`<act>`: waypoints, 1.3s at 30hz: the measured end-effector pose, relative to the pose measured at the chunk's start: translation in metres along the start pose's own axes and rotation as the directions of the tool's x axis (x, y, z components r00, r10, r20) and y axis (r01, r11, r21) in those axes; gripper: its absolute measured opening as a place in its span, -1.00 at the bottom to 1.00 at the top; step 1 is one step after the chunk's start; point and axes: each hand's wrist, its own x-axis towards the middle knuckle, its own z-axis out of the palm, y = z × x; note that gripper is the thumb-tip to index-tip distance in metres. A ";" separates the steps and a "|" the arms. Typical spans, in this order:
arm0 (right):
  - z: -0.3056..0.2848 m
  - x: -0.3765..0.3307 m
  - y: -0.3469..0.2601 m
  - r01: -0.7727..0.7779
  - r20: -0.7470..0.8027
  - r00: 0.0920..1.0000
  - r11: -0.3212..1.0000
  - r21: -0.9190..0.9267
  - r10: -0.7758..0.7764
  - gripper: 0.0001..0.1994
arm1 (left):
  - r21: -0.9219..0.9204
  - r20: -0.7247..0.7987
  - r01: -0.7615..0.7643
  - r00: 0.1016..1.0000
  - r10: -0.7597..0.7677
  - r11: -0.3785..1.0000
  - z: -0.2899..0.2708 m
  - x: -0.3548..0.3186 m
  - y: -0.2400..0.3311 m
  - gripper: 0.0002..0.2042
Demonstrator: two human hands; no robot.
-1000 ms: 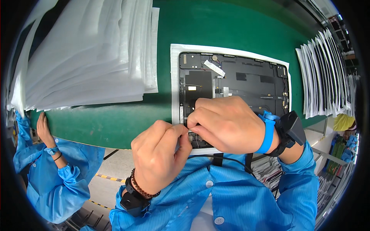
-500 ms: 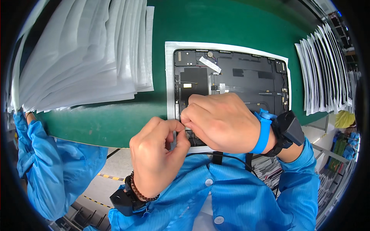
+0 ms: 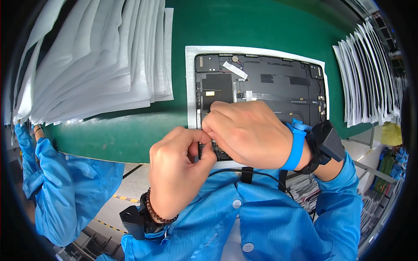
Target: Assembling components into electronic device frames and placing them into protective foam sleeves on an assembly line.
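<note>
an open black device shell lies flat on a white sheet, its inner side up, with clock directions read from its middle. on the shell, a white strip slants at eleven o'clock, just below a small round silver part; a pale label sits between nine and ten, and a dark rectangular patch near twelve. the left hand comes in from eight o'clock and the right hand arches over the shell at six. their fingers are curled, and the tips come together above the shell's eight o'clock edge; whether they grasp anything there i cannot tell. the right wrist, toward four o'clock, wears a blue band beside a black boxy device; the left wrist, toward seven to eight, has a brown beaded bracelet. a black cord curves at seven o'clock, just off the sheet. underneath all this is the green tabletop, with a large pile of white sleeves between nine and ten and a row of upright white sleeves between two and three. at eight o'clock, well apart, a co-worker in blue stands by the tabletop's edge.
</note>
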 end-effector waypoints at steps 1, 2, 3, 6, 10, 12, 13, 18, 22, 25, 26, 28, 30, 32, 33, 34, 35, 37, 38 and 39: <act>-0.001 0.000 0.000 -0.010 0.003 1.000 1.000 0.020 0.010 -0.88 | -0.009 0.007 0.003 1.000 -0.003 1.000 0.000 0.000 0.000 -0.91; -0.002 0.000 -0.001 -0.020 0.007 1.000 0.999 0.039 0.019 -0.89 | -0.008 0.003 0.001 1.000 -0.001 1.000 -0.001 0.000 0.000 -0.91; -0.004 0.000 -0.001 -0.018 0.005 1.000 0.999 0.035 0.017 -0.89 | 0.001 0.007 -0.016 1.000 0.016 1.000 0.000 0.000 0.000 -0.89; -0.012 -0.001 -0.002 -0.030 0.012 1.000 0.992 0.123 0.029 -0.88 | -0.021 0.017 -0.014 1.000 0.015 1.000 -0.001 0.000 -0.001 -0.82; -0.025 -0.006 -0.007 0.024 0.048 0.999 0.998 0.062 -0.027 -0.78 | -0.068 0.088 0.051 0.995 -0.045 0.996 -0.007 -0.001 0.000 -0.66; -0.027 -0.006 -0.009 0.049 0.095 0.994 0.999 0.003 -0.050 -0.75 | -0.065 0.075 0.034 0.997 -0.029 0.997 -0.007 -0.002 0.000 -0.62; -0.026 -0.006 -0.010 0.075 0.117 0.991 0.996 -0.043 -0.069 -0.78 | -0.062 0.068 0.017 0.998 -0.013 0.998 -0.007 -0.001 0.000 -0.58; -0.027 -0.001 -0.012 0.180 0.174 0.972 0.974 -0.139 -0.155 -0.82 | 0.013 0.029 -0.079 0.996 0.079 0.997 -0.013 -0.005 -0.005 -0.51; -0.027 -0.006 -0.007 0.235 0.186 0.962 0.956 -0.175 -0.202 -0.85 | 0.058 0.004 -0.241 0.971 0.241 0.969 -0.014 -0.012 -0.013 -0.58; -0.028 -0.010 -0.006 0.265 0.175 0.957 0.943 -0.200 -0.232 -0.84 | 0.153 -0.023 -0.365 0.928 0.372 0.918 -0.014 -0.020 -0.018 -0.63; -0.028 -0.012 -0.005 0.282 0.166 0.954 0.935 -0.213 -0.250 -0.81 | 0.152 -0.022 -0.365 0.928 0.372 0.918 -0.015 -0.020 -0.017 -0.63; -0.027 -0.014 -0.003 0.286 0.151 0.954 0.936 -0.205 -0.259 -0.76 | 0.185 -0.029 -0.392 0.914 0.404 0.901 -0.017 -0.020 -0.016 -0.71; -0.027 -0.017 -0.002 0.292 0.134 0.954 0.936 -0.197 -0.269 -0.71 | 0.190 -0.009 -0.410 0.908 0.419 0.892 -0.016 -0.018 -0.019 -0.71; -0.027 -0.019 -0.002 0.300 0.138 0.951 0.931 -0.208 -0.276 -0.64 | 0.196 0.010 -0.428 0.900 0.435 0.882 -0.016 -0.018 -0.019 -0.72; -0.027 -0.019 -0.001 0.302 0.138 0.951 0.931 -0.207 -0.278 -0.64 | 0.214 0.025 -0.427 0.902 0.432 0.879 -0.016 -0.020 -0.019 -0.70; -0.026 -0.020 -0.001 0.303 0.134 0.950 0.930 -0.206 -0.280 -0.64 | 0.233 0.041 -0.425 0.903 0.428 0.875 -0.015 -0.022 -0.018 -0.69; -0.025 -0.020 -0.001 0.305 0.131 0.950 0.930 -0.206 -0.283 -0.65 | 0.235 0.041 -0.424 0.904 0.427 0.875 -0.014 -0.023 -0.018 -0.69; -0.025 -0.021 -0.001 0.305 0.122 0.951 0.931 -0.202 -0.285 -0.64 | 0.250 0.044 -0.419 0.905 0.422 0.873 -0.012 -0.024 -0.019 -0.70; -0.025 -0.021 -0.001 0.306 0.113 0.951 0.931 -0.198 -0.289 -0.64 | 0.249 0.045 -0.419 0.905 0.422 0.873 -0.011 -0.024 -0.020 -0.70; -0.025 -0.021 -0.001 0.307 0.114 0.951 0.931 -0.196 -0.289 -0.64 | 0.255 0.034 -0.416 0.906 0.422 0.873 -0.009 -0.025 -0.021 -0.70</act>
